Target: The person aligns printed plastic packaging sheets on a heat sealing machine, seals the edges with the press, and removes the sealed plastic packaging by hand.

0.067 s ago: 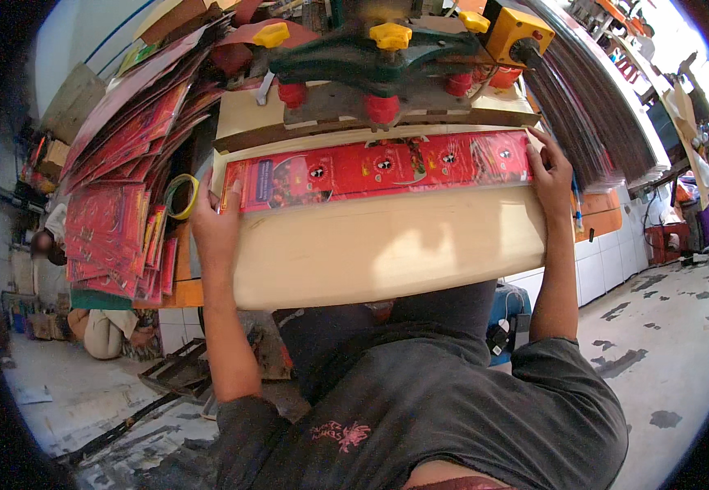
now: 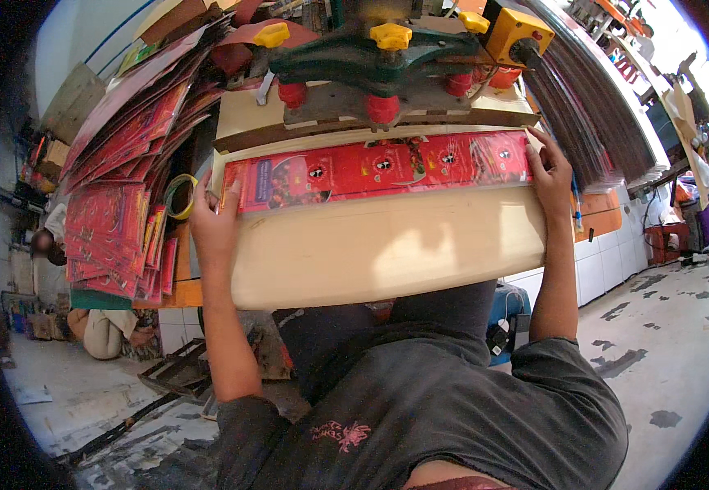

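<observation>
A long red printed sheet (image 2: 346,170) with a glossy clear surface lies across a pale, smooth board (image 2: 330,253) in front of me. At the sheet's left end is my left hand (image 2: 216,220), its thumb by the sheet and its fingers along the board's left side. My right hand (image 2: 552,173) grips the opposite end, thumb on the sheet's corner and fingers curled at the board's far right corner. Just beyond the sheet stands a press with a dark green frame (image 2: 346,69), red feet and yellow knobs.
Red printed sheets are piled in a leaning stack (image 2: 113,220) on the left, beside a roll of yellow tape (image 2: 180,197). A tall stack of dark-edged sheets (image 2: 591,114) rises at the right. A yellow switch box (image 2: 519,37) hangs by the press. Another person (image 2: 105,331) sits far left.
My left hand has shifted very slightly, with its fingers reaching a little higher along the board's left side. My right hand, the sheet and the press look unmoved.
</observation>
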The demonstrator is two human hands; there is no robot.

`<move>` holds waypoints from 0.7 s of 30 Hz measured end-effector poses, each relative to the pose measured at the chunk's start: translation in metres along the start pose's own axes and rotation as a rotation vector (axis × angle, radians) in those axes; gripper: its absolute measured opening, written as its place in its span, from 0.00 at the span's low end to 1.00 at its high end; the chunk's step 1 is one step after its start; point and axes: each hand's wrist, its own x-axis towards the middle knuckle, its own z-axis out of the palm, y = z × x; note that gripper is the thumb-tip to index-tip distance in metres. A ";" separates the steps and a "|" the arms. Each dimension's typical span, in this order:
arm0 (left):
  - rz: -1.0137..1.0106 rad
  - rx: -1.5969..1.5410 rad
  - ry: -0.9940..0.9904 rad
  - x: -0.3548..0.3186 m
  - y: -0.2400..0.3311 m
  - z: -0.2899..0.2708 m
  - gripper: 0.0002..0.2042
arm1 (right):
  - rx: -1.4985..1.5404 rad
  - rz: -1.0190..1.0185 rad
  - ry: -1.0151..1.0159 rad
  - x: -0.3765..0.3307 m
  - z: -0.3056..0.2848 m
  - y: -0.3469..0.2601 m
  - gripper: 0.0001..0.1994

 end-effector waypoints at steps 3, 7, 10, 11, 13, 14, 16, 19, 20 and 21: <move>-0.119 -0.271 -0.054 0.007 -0.017 -0.008 0.26 | 0.064 -0.024 -0.016 -0.001 0.000 -0.002 0.18; -0.181 -0.557 -0.123 0.008 -0.019 -0.026 0.16 | 0.186 -0.044 -0.061 -0.002 0.004 -0.007 0.18; -0.089 -0.331 -0.118 0.002 -0.022 -0.030 0.12 | 0.124 0.005 -0.179 -0.011 -0.003 -0.019 0.18; -0.072 -0.354 -0.086 -0.004 -0.015 -0.025 0.12 | -0.033 0.010 -0.197 -0.014 -0.010 -0.033 0.18; -0.076 -0.335 -0.119 -0.004 -0.025 -0.021 0.13 | -0.253 -0.016 -0.130 -0.019 -0.026 -0.027 0.16; -0.089 -0.332 -0.096 -0.003 -0.025 -0.020 0.13 | -0.318 -0.036 -0.045 -0.020 -0.032 -0.008 0.14; -0.069 -0.388 -0.149 -0.004 -0.021 -0.020 0.14 | -0.141 -0.160 0.109 -0.021 -0.028 -0.001 0.12; -0.001 -0.344 -0.121 -0.004 -0.017 -0.014 0.15 | -0.092 -0.253 -0.061 -0.029 -0.002 -0.087 0.10; 0.000 -0.347 -0.122 -0.001 -0.024 -0.011 0.15 | -0.070 -0.320 -0.196 -0.034 0.012 -0.116 0.09; 0.076 -0.370 -0.096 0.001 -0.037 -0.006 0.15 | -0.020 -0.387 -0.277 -0.040 0.032 -0.143 0.09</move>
